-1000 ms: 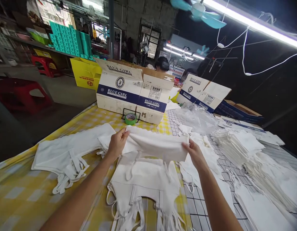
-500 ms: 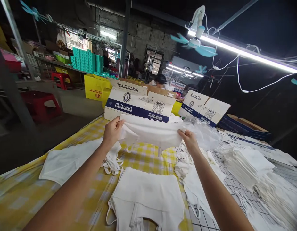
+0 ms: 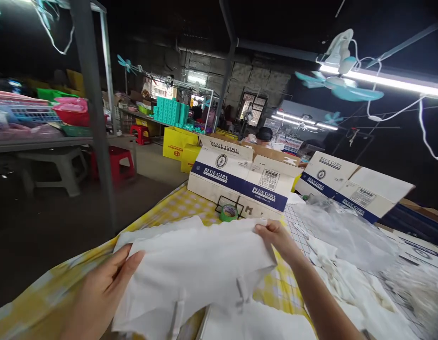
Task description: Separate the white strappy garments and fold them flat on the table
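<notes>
– Where do we have the white garment (image 3: 197, 259)?
– In the lower middle of the frame, stretched between our two hands, its wavy edge uppermost and its straps at the bottom.

– How are we gripping it?
– Our left hand (image 3: 100, 288), lower left, is closed on the garment's upper left corner, thumb in front. Our right hand (image 3: 277, 238), right of centre, pinches the upper right corner. The fabric spans the gap and falls below both grips.

– What do we see around it?
– More white fabric (image 3: 169, 228) shows just behind its upper left edge, and a white piece (image 3: 275, 326) lies at the bottom centre. Just beyond our wavy edge, the green tape roll (image 3: 228, 213) sits near the printed carton (image 3: 236, 182), on the yellow checked cloth (image 3: 179, 205). Right of our right hand we see clear plastic (image 3: 346, 231).
</notes>
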{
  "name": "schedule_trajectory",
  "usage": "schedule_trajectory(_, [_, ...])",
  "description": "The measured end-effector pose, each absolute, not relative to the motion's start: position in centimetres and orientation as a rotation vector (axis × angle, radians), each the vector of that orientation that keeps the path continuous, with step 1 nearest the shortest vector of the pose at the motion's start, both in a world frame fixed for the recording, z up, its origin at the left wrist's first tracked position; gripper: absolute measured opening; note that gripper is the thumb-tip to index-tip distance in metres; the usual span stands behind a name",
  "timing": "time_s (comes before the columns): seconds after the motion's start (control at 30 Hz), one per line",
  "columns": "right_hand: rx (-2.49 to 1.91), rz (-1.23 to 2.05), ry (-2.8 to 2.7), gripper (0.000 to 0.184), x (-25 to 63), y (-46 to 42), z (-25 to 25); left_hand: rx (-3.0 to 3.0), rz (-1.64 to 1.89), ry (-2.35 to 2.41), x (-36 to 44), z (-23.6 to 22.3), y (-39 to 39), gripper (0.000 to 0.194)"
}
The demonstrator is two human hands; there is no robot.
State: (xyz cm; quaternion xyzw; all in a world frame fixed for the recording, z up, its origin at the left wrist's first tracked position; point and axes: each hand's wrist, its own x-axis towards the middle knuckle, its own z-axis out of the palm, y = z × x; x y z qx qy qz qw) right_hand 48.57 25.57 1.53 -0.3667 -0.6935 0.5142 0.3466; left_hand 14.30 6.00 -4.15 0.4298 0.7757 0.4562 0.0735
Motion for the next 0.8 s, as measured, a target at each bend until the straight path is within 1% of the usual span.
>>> schedule_trajectory(0.1, [-0.95, 1.364, -1.933, 0.032, 42.2, 29.1, -2.9, 1.236, 1.26, 2.414, 9.1, -8.4, 7.9, 0.044])
schedule_trajectory(0.17, [-1.09, 1.225, -2.029, 0.03, 37.4, 31.4, -6.7, 1.19, 1.124, 2.514, 5.9, -11.5, 10.2, 0.049])
schedule_trajectory(0.2, [-1.199, 1.094, -2.065, 0.029, 35.1, 32.3, -8.6, 1.199, 1.022, 2.56, 4.7, -13.0, 11.3, 0.05])
schedule_trajectory(0.23, [-1.231, 1.055, -2.083, 0.026, 33.1, 33.1, -10.4, 1.197, 0.931, 2.603, 3.7, -14.3, 12.2, 0.05])
schedule_trajectory(0.3, [-1.268, 0.96, -2.095, 0.025, 29.8, 34.2, -13.4, 1.176, 0.793, 2.667, 2.7, -16.3, 13.5, 0.052])
schedule_trajectory(0.37, [-1.287, 0.874, -2.091, 0.026, 27.9, 35.0, -15.5, 1.119, 0.735, 2.711, 2.6, -17.4, 14.0, 0.055])
schedule_trajectory(0.5, [-1.349, 0.705, -2.081, 0.021, 26.5, 36.3, -17.6, 0.983, 0.751, 2.778, 3.4, -17.6, 13.8, 0.06])
schedule_trajectory(0.63, [-1.412, 0.604, -2.085, 0.011, 25.8, 36.6, -18.8, 0.932, 0.782, 2.827, 3.4, -17.6, 13.8, 0.057])
schedule_trajectory(0.67, [-1.421, 0.582, -2.081, 0.012, 25.7, 36.4, -18.9, 0.944, 0.801, 2.835, 3.3, -17.7, 13.8, 0.056])
schedule_trajectory(0.8, [-1.406, 0.493, -2.055, 0.028, 26.3, 35.1, -18.3, 1.003, 0.888, 2.848, 2.6, -18.1, 14.1, 0.055])
